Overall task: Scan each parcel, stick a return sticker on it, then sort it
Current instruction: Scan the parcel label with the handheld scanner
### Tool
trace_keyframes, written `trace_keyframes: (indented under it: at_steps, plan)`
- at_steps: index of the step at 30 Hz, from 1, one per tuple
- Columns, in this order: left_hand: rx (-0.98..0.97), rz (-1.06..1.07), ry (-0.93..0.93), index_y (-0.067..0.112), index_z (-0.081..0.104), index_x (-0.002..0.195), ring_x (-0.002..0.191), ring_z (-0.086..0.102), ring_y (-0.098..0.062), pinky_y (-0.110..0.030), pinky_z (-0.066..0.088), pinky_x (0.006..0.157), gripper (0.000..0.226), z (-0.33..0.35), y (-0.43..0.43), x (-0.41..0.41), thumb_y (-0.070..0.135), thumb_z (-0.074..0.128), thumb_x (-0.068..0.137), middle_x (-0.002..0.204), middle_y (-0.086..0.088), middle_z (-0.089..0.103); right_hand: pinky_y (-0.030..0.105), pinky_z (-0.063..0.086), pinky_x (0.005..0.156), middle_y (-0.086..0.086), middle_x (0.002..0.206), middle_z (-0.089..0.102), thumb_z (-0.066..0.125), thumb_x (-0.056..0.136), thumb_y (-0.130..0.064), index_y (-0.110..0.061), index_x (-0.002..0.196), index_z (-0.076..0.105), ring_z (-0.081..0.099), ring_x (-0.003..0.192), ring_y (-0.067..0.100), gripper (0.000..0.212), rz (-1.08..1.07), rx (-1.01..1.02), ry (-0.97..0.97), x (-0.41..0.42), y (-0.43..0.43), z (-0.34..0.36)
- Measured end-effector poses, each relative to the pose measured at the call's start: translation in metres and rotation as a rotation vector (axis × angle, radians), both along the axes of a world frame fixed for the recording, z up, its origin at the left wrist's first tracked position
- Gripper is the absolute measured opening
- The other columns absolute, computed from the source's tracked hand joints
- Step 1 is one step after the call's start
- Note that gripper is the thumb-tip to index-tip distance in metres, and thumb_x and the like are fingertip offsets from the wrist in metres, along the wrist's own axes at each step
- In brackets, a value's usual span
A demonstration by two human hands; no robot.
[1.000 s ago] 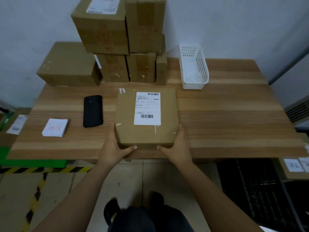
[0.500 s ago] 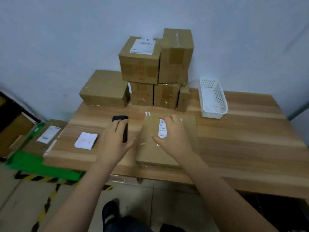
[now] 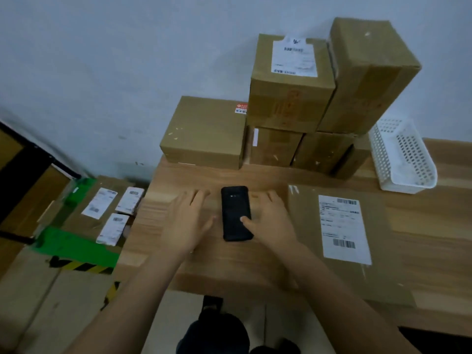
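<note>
Centre frame, two hands flank a black scanner (image 3: 233, 208) on the table (image 3: 429, 215). The left hand (image 3: 186, 223) is open beside it, and the right hand (image 3: 272, 223), also open, touches it, apparently about to lift it. The parcel (image 3: 375, 238) lies label-up at right, ready for scanning.

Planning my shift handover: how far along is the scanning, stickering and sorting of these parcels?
Done, it seems: white-labelled parcels lie low on the left, perhaps sorted. In hand: the left hand and right hand flank the black handheld scanner, the right thumb touching it; neither grips it. Left: the flat brown cardboard parcel, label up, shows no return sticker, and the stacked brown cardboard boxes behind wait.
</note>
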State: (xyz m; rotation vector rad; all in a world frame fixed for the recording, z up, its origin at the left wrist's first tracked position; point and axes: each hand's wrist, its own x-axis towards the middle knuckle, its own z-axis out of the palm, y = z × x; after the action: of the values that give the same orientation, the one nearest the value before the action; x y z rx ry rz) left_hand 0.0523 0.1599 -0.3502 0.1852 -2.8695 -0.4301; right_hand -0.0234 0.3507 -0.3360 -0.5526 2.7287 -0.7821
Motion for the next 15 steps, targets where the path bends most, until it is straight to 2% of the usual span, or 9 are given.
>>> trace_keyframes:
  at_steps: [5, 8, 12, 15]
  plan:
    - [-0.007, -0.113, -0.141, 0.011, 0.060, 0.118, 0.097, 0.058, -0.029, -0.040, 0.049, 0.080, 0.050, -0.039, -0.044, -0.021, 0.029, 0.079, 0.075, 0.109, -0.008, 0.062, 0.033, 0.040, 0.096, 0.005, 0.126, 0.049, 0.066, 0.083, -0.049, -0.016, 0.127, 0.051, 0.042, 0.122, 0.024, 0.057, -0.171, 0.155, -0.162, -0.008, -0.043, -0.052]
    - [-0.012, -0.176, -0.210, 0.012, 0.060, 0.118, 0.093, 0.059, -0.028, -0.038, 0.048, 0.077, 0.052, -0.057, -0.061, -0.027, 0.030, 0.079, 0.073, 0.106, -0.006, 0.061, 0.039, 0.041, 0.099, 0.012, 0.131, 0.042, 0.067, 0.079, -0.058, -0.011, 0.129, 0.045, 0.042, 0.123, 0.030, 0.072, -0.301, 0.196, -0.231, -0.008, -0.064, -0.070]
    - [0.003, -0.241, -0.218, 0.014, 0.060, 0.118, 0.092, 0.058, -0.025, -0.034, 0.046, 0.076, 0.054, -0.069, -0.072, -0.031, 0.026, 0.080, 0.069, 0.103, -0.003, 0.061, 0.038, 0.036, 0.102, 0.014, 0.134, 0.037, 0.069, 0.072, -0.066, -0.007, 0.134, 0.040, 0.037, 0.125, 0.032, 0.091, -0.403, 0.253, -0.180, -0.008, -0.083, -0.082]
    - [0.008, -0.267, -0.203, 0.013, 0.060, 0.117, 0.094, 0.058, -0.024, -0.034, 0.046, 0.077, 0.051, -0.073, -0.078, -0.032, 0.025, 0.079, 0.071, 0.105, -0.003, 0.061, 0.037, 0.036, 0.101, 0.014, 0.132, 0.037, 0.074, 0.070, -0.059, -0.006, 0.131, 0.041, 0.035, 0.125, 0.031, 0.087, -0.467, 0.244, -0.184, -0.009, -0.092, -0.082]
